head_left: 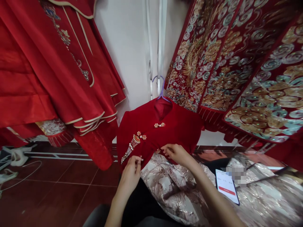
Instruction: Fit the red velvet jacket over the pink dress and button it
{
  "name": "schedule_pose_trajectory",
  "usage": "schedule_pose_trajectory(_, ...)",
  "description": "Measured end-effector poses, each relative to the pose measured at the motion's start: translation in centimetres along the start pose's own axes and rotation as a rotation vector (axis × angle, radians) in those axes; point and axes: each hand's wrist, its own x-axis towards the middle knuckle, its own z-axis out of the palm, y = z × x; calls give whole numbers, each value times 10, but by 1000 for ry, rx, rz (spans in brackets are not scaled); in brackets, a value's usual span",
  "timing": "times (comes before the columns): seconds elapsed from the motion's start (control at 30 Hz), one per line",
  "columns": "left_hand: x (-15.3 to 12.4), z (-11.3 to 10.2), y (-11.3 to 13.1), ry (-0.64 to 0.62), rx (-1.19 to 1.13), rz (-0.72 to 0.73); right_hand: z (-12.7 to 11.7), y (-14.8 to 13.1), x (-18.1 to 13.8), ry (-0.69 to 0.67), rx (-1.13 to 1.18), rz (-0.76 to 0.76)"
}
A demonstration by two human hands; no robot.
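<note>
A dark red velvet jacket [180, 126] hangs on a purple hanger [162, 90] in front of me, its lower part at my lap. Flower-shaped beaded fasteners [159, 125] run down its front, and a beaded tassel brooch [134, 143] sits on the left side. My left hand [133, 168] is closed in a pinch at the front edge, with a small beaded fastener at its fingertips. My right hand [175, 153] is closed on the opposite edge, beside another beaded fastener [158, 151]. Shiny pale brocade fabric [175, 183] lies beneath the jacket, across my lap.
Red garments [71, 63] with pale piping hang at left. Heavily embroidered red garments [227, 69] hang at right. A white rack pole [160, 41] stands behind the hanger. A lit phone [226, 186] rests on the fabric at right. Pale shoes [19, 157] are at far left.
</note>
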Motion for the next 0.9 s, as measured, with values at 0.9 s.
schedule_pose_trajectory(0.9,0,37,-2,47,557,35,43,31,18,69,-10,-88)
